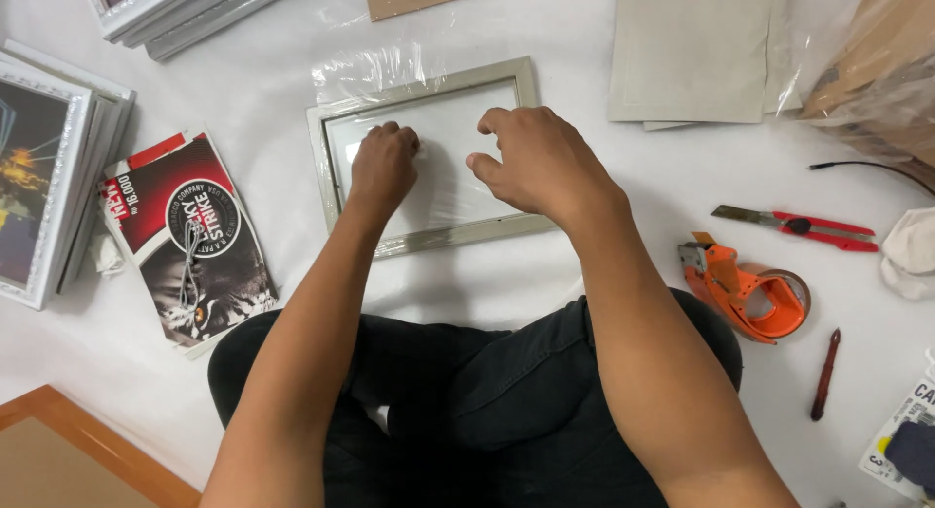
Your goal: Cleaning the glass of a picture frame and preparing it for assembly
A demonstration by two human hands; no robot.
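— Hands first: where do we have them?

— Both over the pale picture frame (429,157), which lies flat on the white sheet (273,89) just beyond our crossed legs. Our left hand (383,165) is curled into a loose fist on the frame's white panel; our right hand (536,162) hovers beside it, fingers bent and narrowly spread, holding nothing.

— And around the frame?

— Right of it, an orange tape dispenser (755,294) and a red utility knife (799,225); left of it, a red-and-black printed card (190,240).

Colours on the white sheet:
Frame (429,153) showing pale grey-beige, tape dispenser (752,292) glowing orange, cutter (801,225) showing red, booklet (191,241) showing red-black-white print, trousers (487,381) reading black.
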